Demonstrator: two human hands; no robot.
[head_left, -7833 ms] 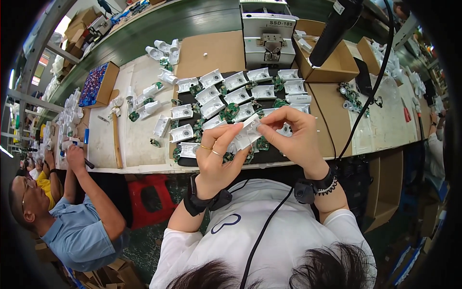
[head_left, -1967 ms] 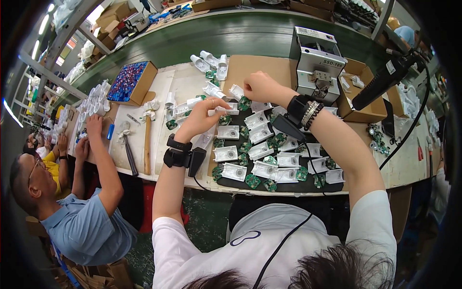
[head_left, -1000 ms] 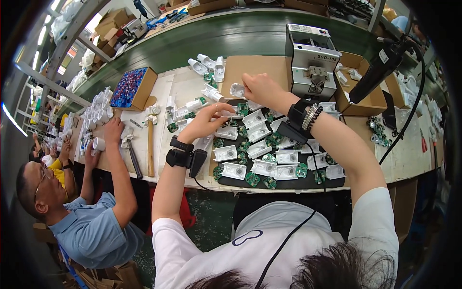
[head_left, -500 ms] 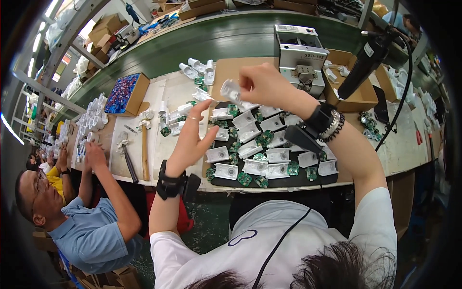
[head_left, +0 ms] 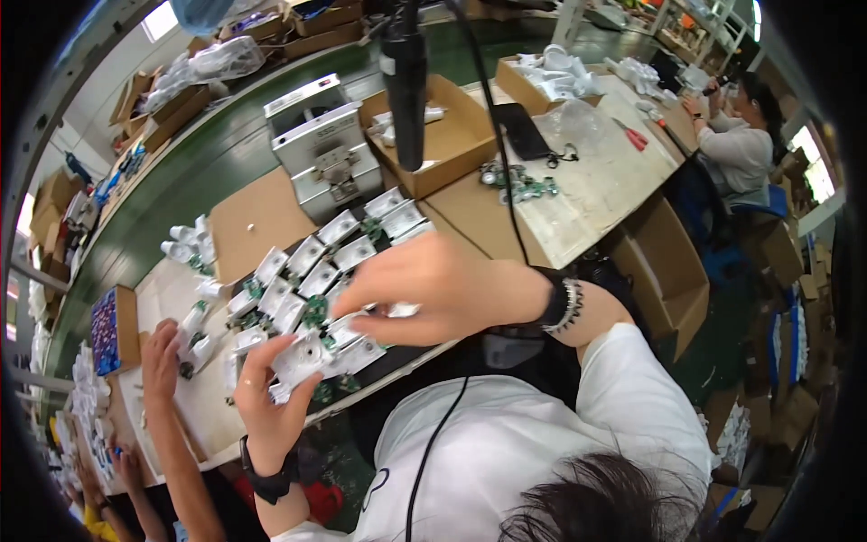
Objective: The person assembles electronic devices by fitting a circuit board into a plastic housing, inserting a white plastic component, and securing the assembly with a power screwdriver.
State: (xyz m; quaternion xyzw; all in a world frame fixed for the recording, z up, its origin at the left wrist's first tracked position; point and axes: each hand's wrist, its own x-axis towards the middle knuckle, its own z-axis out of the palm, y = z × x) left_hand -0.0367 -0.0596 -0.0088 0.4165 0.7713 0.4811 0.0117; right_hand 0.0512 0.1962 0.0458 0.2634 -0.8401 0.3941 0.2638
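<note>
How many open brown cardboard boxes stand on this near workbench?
3: first box at left, with small blue-and-red pieces; second box beside the boxy silver machine; third box farther right, with white parts. More may be hidden.

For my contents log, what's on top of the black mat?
White housings and green circuit boards lie on the black mat; whatever is directly behind the right hand is covered.
</note>
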